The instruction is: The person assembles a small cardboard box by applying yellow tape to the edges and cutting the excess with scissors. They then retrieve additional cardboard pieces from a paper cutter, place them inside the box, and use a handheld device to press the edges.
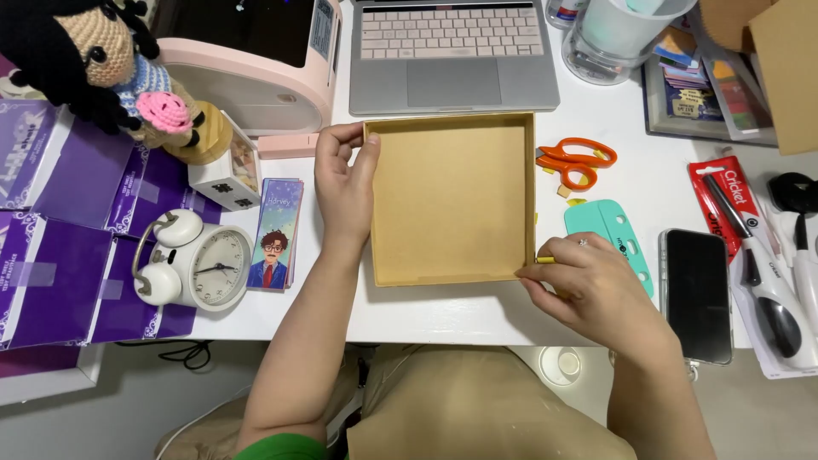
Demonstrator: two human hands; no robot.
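A shallow brown cardboard box lies open and empty on the white desk in front of me. My left hand grips its far left corner, thumb inside the wall. At the near right corner, my right hand pinches the box's edge, with a small yellow piece showing at the fingertips.
A grey laptop sits behind the box. Orange scissors, a teal plastic tool, a black phone and a packaged lighter lie to the right. A white alarm clock, a bookmark, a crocheted doll and purple boxes fill the left.
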